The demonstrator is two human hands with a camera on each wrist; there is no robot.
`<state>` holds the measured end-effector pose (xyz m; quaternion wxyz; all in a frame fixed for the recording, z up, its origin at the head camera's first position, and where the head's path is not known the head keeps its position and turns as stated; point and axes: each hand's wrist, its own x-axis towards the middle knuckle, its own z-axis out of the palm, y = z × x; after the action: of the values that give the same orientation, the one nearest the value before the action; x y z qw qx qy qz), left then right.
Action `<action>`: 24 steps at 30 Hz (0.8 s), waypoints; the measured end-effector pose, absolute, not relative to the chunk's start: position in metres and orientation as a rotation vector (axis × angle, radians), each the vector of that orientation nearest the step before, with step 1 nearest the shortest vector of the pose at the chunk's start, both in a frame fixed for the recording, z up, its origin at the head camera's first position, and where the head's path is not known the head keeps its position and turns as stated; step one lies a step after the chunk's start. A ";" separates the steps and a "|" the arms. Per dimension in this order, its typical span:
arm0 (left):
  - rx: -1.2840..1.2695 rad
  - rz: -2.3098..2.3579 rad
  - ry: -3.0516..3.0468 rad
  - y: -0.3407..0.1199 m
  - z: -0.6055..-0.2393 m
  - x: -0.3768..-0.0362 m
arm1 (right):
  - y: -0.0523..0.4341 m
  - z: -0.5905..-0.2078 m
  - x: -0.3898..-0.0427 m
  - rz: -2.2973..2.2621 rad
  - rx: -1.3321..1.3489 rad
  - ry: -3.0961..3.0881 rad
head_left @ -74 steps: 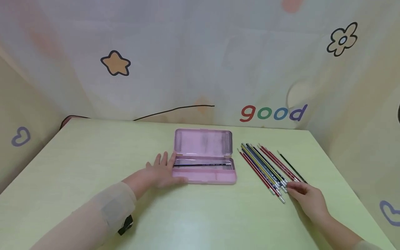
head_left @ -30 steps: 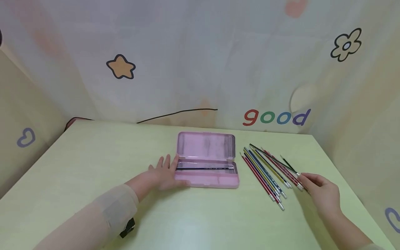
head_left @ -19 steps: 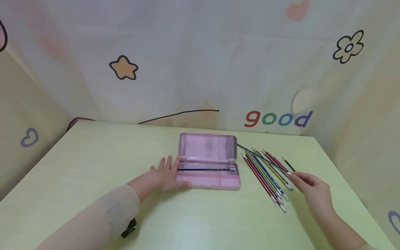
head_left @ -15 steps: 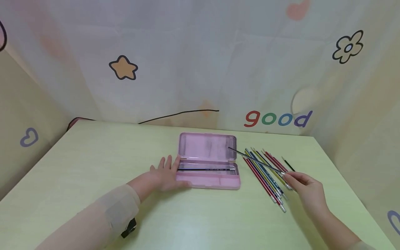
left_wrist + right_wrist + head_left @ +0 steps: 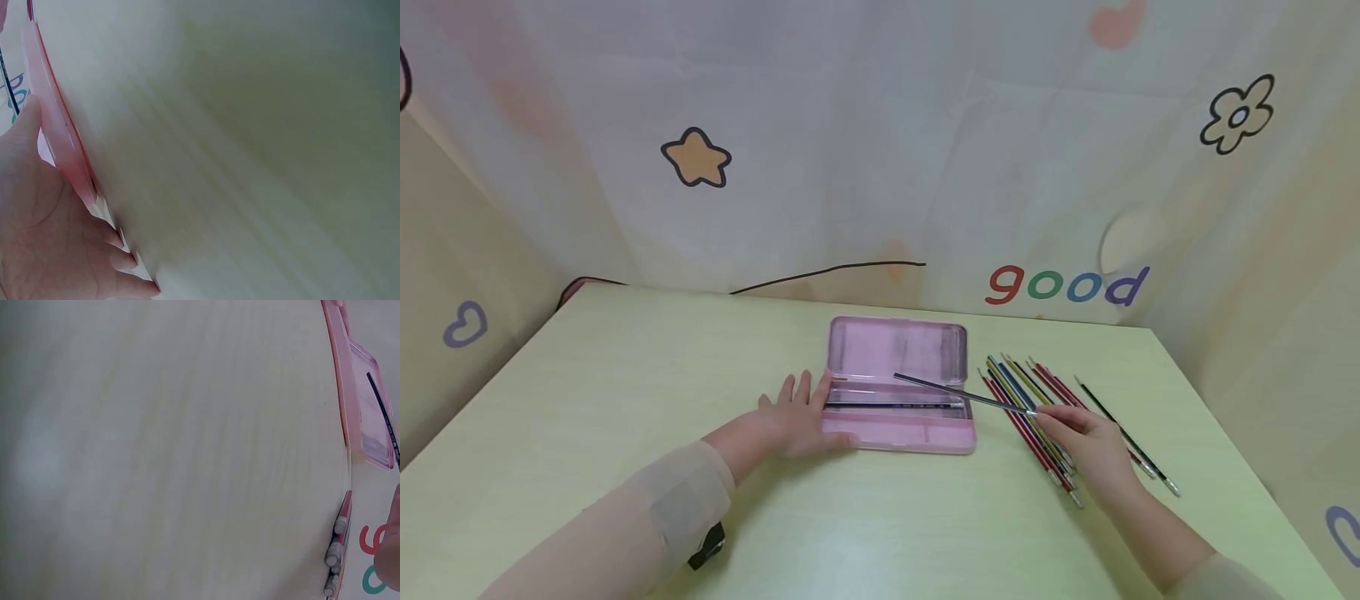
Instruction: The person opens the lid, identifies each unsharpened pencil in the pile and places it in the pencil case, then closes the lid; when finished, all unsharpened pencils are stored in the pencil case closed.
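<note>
A pink pencil case (image 5: 880, 435) lies with its lid raised, and a dark pencil (image 5: 887, 405) rests in its back compartment. My left hand (image 5: 793, 423) spreads its straight fingers against the case's left end, the thumb along the front edge. Between thumb and fingers of my right hand (image 5: 1090, 442), a dark pencil (image 5: 962, 392) is pinched near its eraser end. Its tip reaches left over the case near the hinge. The right wrist view shows this held pencil (image 5: 382, 412) in front of the lid, with only part of the hand in sight.
A loose bunch of red, yellow and blue pencils (image 5: 1018, 414) lies right of the case, partly behind my right hand. Farther right, a dark pencil (image 5: 1123, 429) lies beside red ones. A printed cloth (image 5: 820, 167) hangs behind the pale table (image 5: 625, 375).
My right hand has picked a dark pencil out of the bunch and carried it left, so its tip is now above the case. My left hand stays at the case.
</note>
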<state>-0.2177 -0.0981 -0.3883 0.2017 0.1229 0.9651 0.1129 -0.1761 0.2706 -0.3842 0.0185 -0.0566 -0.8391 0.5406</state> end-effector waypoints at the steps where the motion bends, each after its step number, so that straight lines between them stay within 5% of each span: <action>1: 0.343 0.319 2.695 -0.098 -0.388 -0.218 | 0.268 -0.385 -0.177 1.691 -0.169 -2.602; 24: 0.335 0.293 2.688 -0.097 -0.386 -0.218 | 0.225 -0.388 -0.208 1.964 -0.028 -2.579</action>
<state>-0.2178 -0.0972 -0.3860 0.2071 0.1205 0.9652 0.1052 -0.2078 0.2247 -0.3880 -0.0500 -0.0085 -0.7946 0.6051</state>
